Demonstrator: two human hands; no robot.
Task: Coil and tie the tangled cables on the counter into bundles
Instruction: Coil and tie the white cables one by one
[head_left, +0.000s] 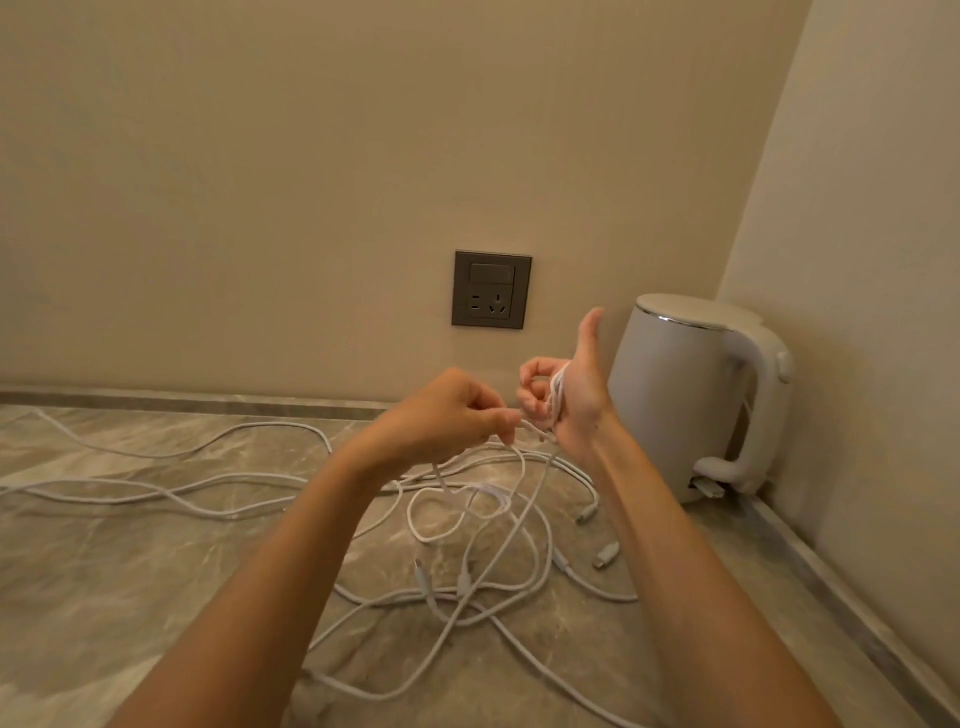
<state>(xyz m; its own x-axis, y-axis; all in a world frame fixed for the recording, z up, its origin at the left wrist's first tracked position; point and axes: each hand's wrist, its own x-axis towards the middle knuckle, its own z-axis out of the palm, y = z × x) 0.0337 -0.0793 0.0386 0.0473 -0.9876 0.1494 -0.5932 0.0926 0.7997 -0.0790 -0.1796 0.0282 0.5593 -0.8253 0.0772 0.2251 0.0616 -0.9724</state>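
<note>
Cables (491, 491) thin, light, floppy, prob slippery. Right grip (566, 395): loops wound round palm, fingers curled. Left grip (447, 410) pinches free strand just beside, centre frame; best hold close to coil.

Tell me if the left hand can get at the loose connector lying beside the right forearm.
Probably yes: the connector lies uncovered on the counter beside the right forearm, but the left hand pinches a cable and would have to release it first.

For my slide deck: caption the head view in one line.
Left hand pinches a white cable wound round the right hand, above tangled cables on the counter.
</note>
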